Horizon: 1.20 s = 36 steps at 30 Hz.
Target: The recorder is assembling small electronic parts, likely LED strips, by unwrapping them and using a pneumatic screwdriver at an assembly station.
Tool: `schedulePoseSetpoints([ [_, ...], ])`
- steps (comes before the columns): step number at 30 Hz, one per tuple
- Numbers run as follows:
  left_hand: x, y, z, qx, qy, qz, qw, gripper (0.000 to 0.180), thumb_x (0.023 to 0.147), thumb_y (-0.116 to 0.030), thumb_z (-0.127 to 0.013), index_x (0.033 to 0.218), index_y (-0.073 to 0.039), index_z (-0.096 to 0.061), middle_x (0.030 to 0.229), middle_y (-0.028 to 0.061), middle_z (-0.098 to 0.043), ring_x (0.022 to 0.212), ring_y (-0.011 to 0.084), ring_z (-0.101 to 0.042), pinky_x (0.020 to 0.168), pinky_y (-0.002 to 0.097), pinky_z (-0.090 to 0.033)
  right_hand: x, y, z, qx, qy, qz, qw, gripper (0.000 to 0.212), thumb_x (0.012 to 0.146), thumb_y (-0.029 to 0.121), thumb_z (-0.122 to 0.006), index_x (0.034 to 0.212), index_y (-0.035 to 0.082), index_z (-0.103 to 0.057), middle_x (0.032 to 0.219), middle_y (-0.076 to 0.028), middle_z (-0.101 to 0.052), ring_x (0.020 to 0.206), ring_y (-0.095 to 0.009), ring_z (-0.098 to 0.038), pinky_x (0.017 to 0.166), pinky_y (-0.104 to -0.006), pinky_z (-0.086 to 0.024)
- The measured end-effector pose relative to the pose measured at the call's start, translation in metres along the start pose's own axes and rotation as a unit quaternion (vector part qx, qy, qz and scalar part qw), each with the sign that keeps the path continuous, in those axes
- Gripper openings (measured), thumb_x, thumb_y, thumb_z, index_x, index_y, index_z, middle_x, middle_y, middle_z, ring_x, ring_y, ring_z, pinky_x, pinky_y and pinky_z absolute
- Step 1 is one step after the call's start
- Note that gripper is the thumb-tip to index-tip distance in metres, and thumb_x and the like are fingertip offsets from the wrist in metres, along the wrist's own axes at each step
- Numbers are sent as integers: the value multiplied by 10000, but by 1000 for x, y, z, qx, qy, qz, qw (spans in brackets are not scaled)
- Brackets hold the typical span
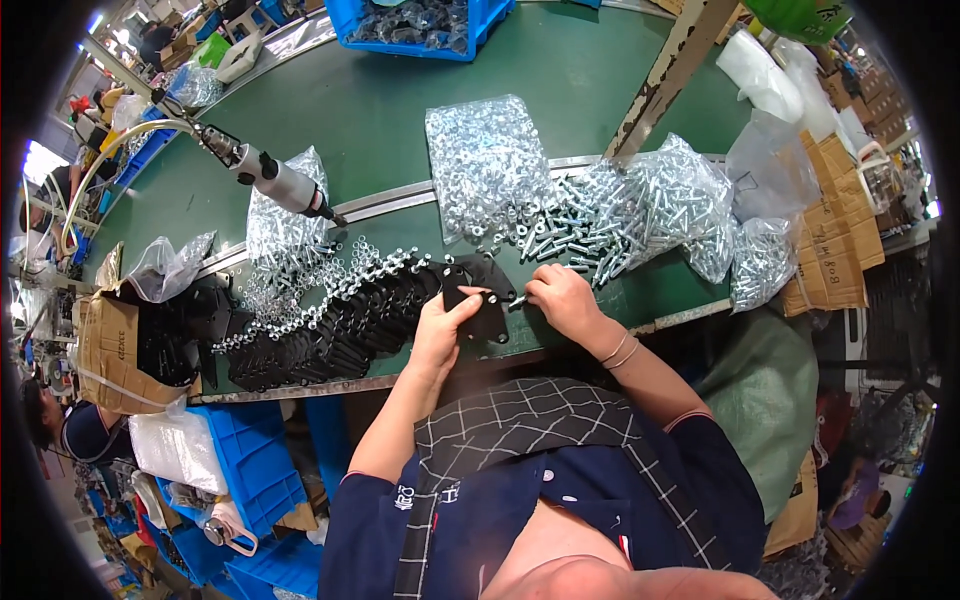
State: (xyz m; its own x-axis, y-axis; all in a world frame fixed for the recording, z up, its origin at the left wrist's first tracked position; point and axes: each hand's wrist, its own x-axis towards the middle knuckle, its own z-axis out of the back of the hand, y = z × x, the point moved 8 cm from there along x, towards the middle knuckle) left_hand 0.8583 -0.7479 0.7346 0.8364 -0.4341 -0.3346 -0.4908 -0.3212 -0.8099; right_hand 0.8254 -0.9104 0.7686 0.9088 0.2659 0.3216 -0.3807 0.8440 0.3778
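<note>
Two hands meet at the near table edge: the left hand pinches a black metal plate, the right hand grips a small bolt against it. Farther back lie clear bags of bolts, then a blue crate.

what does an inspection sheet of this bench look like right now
surface: green bench top, metal rail across it
job's things: black metal plate under both hands; row of black plates with bolts fitted to its left
clutter: loose bolts, clear bags of fasteners, cardboard box
grippers: left hand grips the plate's edge; right hand pinches a small part at the plate, too small to tell
cables: hose runs to the hanging pneumatic driver
surroundings: blue bins below, blue crate beyond, other workers at left
</note>
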Motion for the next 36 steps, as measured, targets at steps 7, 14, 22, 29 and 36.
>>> schedulePoseSetpoints([
  [7,-30,7,7,-11,-23,46,999,176,824,-89,-622,946,37,-608,849,132,-653,720,198,-642,668,318,-537,-6,-22,24,-14,-74,-69,995,136,698,80,-678,812,66,-606,804,-56,-561,777,-253,-562,660,-341,-465],
  [14,-17,24,7,-10,-3,56,998,160,813,-71,-632,939,26,-612,842,110,-653,725,185,-641,667,309,-535,34,-28,27,-10,-110,-41,993,105,709,89,-659,800,73,-610,785,-72,-561,772,-260,-568,655,-351,-476],
  [22,8,42,6,9,-34,62,997,165,813,-128,-645,946,-32,-627,813,36,-643,706,125,-608,568,287,-480,82,-8,-23,-76,-25,59,995,96,726,97,-652,809,64,-615,771,-81,-572,742,-257,-588,628,-362,-482],
  [29,6,50,12,20,-69,95,993,181,817,-177,-632,945,-50,-630,807,15,-640,670,112,-597,499,254,-437,39,10,7,67,-55,28,996,105,724,70,-662,819,58,-618,802,-96,-629,660,-261,-623,579,-348,-506],
  [36,16,41,7,16,-60,92,994,171,829,-147,-614,953,-30,-626,812,31,-643,644,100,-589,482,214,-425,19,42,23,91,-103,119,983,148,725,60,-667,853,38,-598,841,-94,-642,704,-244,-636,613,-333,-514],
])
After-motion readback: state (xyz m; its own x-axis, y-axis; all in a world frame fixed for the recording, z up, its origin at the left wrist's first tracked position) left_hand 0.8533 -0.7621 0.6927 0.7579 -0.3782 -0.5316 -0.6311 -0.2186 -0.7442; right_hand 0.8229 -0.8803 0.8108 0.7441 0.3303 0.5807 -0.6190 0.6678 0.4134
